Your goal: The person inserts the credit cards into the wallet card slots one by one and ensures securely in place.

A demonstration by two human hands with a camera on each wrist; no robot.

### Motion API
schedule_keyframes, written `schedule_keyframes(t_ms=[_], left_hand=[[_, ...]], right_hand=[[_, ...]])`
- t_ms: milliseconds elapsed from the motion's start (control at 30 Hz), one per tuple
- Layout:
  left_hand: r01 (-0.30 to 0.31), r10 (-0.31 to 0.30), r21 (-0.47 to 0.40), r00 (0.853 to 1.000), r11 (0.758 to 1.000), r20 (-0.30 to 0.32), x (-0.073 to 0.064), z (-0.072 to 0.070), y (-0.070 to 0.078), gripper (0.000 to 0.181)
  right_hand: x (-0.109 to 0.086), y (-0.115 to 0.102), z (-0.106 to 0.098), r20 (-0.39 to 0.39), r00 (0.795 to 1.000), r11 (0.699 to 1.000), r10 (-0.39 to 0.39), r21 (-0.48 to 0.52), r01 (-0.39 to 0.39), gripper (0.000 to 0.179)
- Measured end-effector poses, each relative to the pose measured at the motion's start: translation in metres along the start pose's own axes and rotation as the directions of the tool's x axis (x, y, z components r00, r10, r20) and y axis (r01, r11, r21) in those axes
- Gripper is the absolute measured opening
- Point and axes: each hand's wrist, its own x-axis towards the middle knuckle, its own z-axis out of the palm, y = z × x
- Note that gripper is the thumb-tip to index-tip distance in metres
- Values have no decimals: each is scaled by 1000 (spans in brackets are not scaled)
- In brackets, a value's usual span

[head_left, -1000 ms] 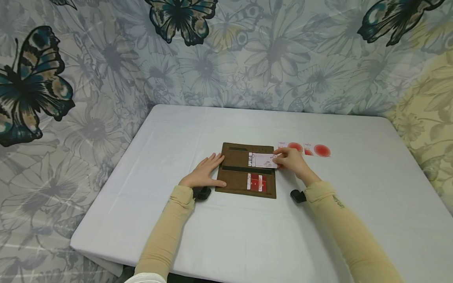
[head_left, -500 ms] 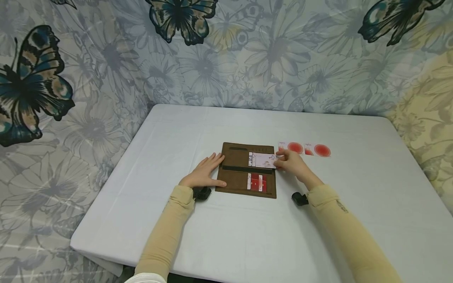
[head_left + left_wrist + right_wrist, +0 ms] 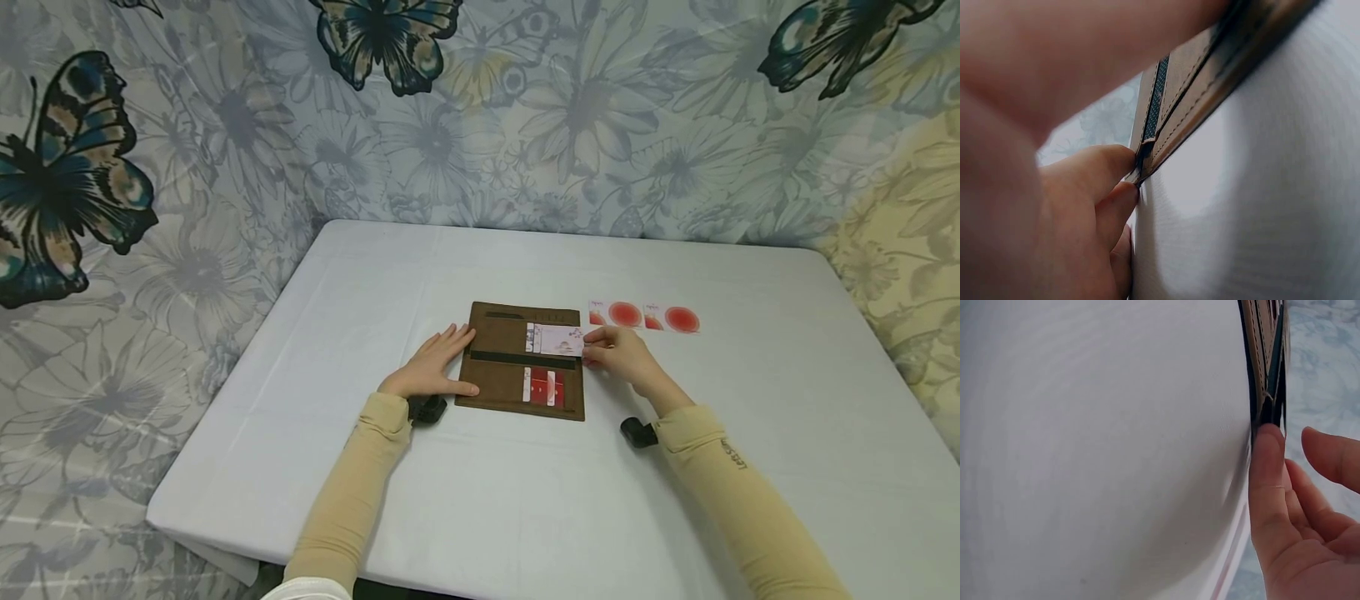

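Observation:
A brown bifold wallet lies spread flat on the white-covered table. My left hand rests on its left edge, fingers spread and thumb lower down; the left wrist view shows the fingertips at the wallet's corner. In the upper panel's slot sits a pale, printed card, its right end level with the wallet's right edge. There my right hand touches the edge with one finger, and another fingertip stands apart in the right wrist view. Red and white cards fill the lower panel's slot.
Two white cards with red circles, the left card and the right card, lie side by side beyond my right hand. A flowered, butterfly-patterned cloth hangs behind the table.
The pale card has slid slightly left, further into the slot. My right hand has loosened from its pinch on the card and drawn a little down and back. The left hand stays put.

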Motion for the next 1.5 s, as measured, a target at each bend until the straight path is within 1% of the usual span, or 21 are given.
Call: schedule_keyframes(t_ms=[167,267,333,633,900,1067,1233,1300,1500], left_hand=[[3,-3,2,1000,1000,0,0,0,-1,99],[4,-4,1,1000,1000,1,0,0,0,99],[0,0,-2,1000,1000,-1,0,0,0,99],[-30,29,-13,999,999,-22,-1,0,0,102],[-29,28,-31,999,999,-25,-2,-1,1,102],[-35,34,-23,999,999,-30,-2,-1,1,102],[1,-1,-10,1000,1000,-8,-1,0,1,100],[7,-7,-5,1000,1000,-7,-1,0,2,100],[-1,1,-1,1000,1000,-7,-1,-1,1,101]], right_hand=[[0,-1,2,-19,997,996,-69,-56,68,29],[0,-1,4,-14,995,994,-102,-53,101,29],[1,-2,5,-9,994,993,-110,-41,110,29],[2,-8,13,-5,999,998,-54,-29,54,30],[3,-8,15,42,996,996,-83,25,82,33],[2,-8,16,94,990,994,-106,10,106,37],[2,-8,17,133,982,991,-134,-13,137,42],[2,-7,18,143,979,989,-145,-16,149,43],[4,-4,19,183,968,984,-171,-23,178,44]])
